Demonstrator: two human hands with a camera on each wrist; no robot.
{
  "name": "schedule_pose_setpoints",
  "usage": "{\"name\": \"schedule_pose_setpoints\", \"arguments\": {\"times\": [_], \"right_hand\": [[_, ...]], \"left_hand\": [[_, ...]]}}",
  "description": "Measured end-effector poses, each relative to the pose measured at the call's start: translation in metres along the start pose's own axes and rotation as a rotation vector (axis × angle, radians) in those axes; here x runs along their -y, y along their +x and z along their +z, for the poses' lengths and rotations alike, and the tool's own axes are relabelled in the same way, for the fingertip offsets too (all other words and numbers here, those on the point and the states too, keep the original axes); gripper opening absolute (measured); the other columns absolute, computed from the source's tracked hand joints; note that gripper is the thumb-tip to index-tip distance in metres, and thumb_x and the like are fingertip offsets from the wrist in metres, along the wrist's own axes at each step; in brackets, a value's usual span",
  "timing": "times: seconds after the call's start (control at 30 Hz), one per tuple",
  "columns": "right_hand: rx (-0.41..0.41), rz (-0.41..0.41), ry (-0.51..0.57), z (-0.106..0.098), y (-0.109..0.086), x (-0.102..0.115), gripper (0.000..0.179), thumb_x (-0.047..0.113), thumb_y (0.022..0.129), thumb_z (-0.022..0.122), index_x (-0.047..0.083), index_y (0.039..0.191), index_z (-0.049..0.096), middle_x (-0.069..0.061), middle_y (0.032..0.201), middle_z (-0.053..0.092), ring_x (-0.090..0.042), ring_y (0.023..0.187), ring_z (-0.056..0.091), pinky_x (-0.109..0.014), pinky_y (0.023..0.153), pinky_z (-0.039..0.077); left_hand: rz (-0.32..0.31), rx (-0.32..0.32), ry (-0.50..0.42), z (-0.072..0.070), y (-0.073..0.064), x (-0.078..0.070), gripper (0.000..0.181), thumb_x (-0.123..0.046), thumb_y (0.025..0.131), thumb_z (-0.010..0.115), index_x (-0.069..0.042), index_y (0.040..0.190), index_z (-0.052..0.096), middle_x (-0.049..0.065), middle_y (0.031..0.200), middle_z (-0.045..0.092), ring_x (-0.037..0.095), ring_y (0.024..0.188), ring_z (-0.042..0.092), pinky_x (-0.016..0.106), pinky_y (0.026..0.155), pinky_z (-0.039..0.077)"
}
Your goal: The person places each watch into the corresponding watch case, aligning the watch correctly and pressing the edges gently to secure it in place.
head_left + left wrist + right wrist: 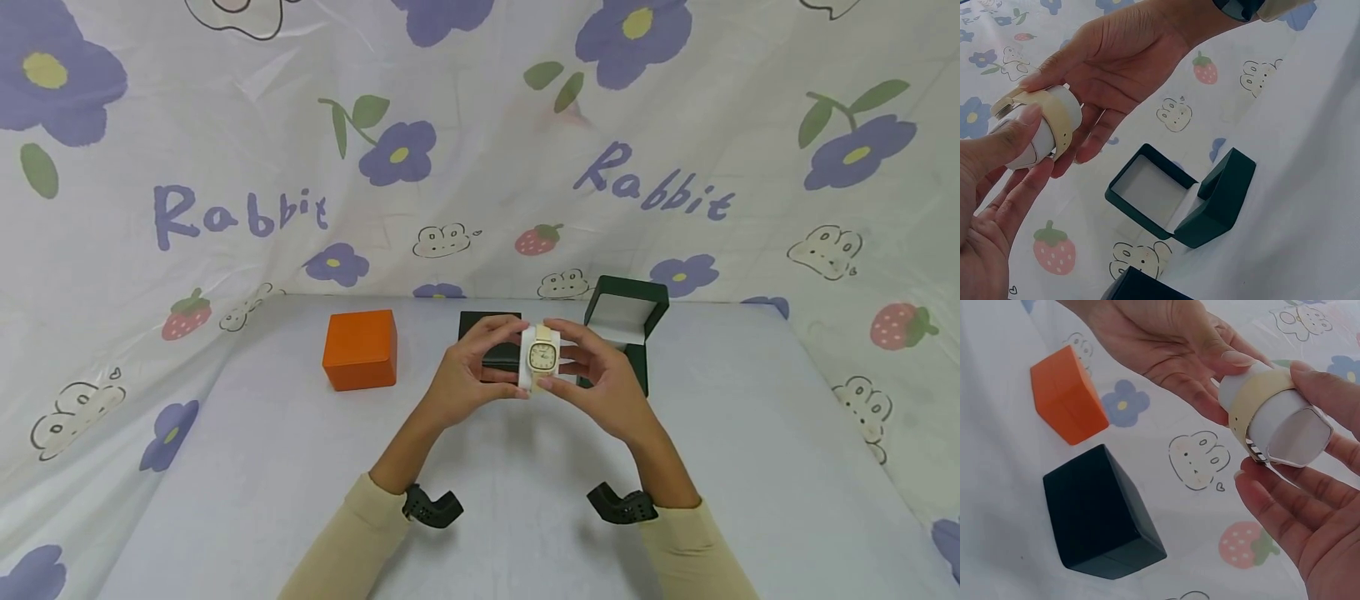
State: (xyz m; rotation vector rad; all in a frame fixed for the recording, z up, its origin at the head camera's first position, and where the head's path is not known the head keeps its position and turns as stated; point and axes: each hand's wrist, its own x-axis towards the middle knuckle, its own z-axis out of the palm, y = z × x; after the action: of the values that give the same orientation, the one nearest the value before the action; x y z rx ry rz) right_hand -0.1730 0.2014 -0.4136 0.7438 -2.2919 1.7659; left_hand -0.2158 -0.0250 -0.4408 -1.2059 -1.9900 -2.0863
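A wristwatch [542, 357] with a cream strap and a squarish pale dial is wrapped round a white watch cushion [1300, 434]. My left hand [468, 367] grips one end of the cushion, thumb on the near side and fingers on the far side. From the other end my right hand [600, 375] holds it the same way, its thumb beside the strap [1263, 390]. The watch is up in front of me, dial towards my head. Behind my right hand stands a dark green watch box [1210, 203], lid raised, pale lining showing.
A closed dark box [1097, 512] stands behind my left hand, partly hidden by it in the head view. Farther left sits a closed orange box [360, 350]. A patterned sheet [480, 167] hangs behind the white table [262, 500].
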Motion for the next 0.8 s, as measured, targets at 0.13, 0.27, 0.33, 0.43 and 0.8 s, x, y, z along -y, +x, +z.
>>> {"name": "schedule_pose_setpoints", "arguments": {"times": [0.13,0.27,0.33,0.43,0.8], "right_hand": [[-0.001,0.008,-0.006,-0.0005,0.0004,-0.0001,0.070,-0.004,0.086,0.078,0.015,0.147,0.053,-0.003,0.145,0.055,-0.024,0.116,0.064,-0.029,0.094,0.056],[-0.006,0.016,-0.024,-0.0007,-0.0002,0.0002,0.069,-0.003,0.086,0.079,0.016,0.147,0.053,-0.002,0.145,0.055,-0.023,0.115,0.064,-0.031,0.094,0.057],[-0.008,0.017,-0.032,-0.0007,-0.0006,0.0005,0.069,-0.002,0.085,0.079,0.016,0.147,0.053,-0.002,0.146,0.055,-0.023,0.115,0.064,-0.032,0.094,0.057],[-0.008,0.018,-0.033,-0.0007,-0.0009,0.0013,0.069,-0.002,0.085,0.079,0.015,0.147,0.053,-0.002,0.145,0.055,-0.023,0.115,0.063,-0.033,0.094,0.057],[-0.009,0.009,-0.022,-0.0012,-0.0003,0.0001,0.071,-0.004,0.084,0.080,0.016,0.147,0.054,-0.003,0.145,0.056,-0.024,0.116,0.064,-0.030,0.095,0.056]], "left_hand": [[0.004,0.002,0.002,0.0000,0.0004,-0.0017,0.082,0.013,0.072,0.085,-0.006,0.146,0.054,0.007,0.148,0.043,0.026,0.129,0.053,0.040,0.081,0.062],[0.002,0.002,0.002,0.0002,0.0005,-0.0032,0.082,0.014,0.072,0.085,-0.005,0.146,0.054,0.006,0.148,0.044,0.025,0.128,0.053,0.040,0.081,0.062],[-0.002,0.002,0.002,0.0004,0.0003,-0.0035,0.082,0.014,0.072,0.085,-0.006,0.146,0.054,0.006,0.148,0.044,0.024,0.128,0.053,0.040,0.081,0.062],[-0.002,0.004,0.000,0.0004,0.0002,-0.0024,0.082,0.013,0.073,0.085,-0.006,0.146,0.054,0.006,0.148,0.044,0.024,0.128,0.053,0.041,0.081,0.062],[-0.028,-0.013,0.017,0.0011,0.0004,0.0010,0.081,0.015,0.072,0.085,-0.003,0.145,0.054,0.008,0.148,0.043,0.027,0.129,0.052,0.039,0.081,0.062]]}}
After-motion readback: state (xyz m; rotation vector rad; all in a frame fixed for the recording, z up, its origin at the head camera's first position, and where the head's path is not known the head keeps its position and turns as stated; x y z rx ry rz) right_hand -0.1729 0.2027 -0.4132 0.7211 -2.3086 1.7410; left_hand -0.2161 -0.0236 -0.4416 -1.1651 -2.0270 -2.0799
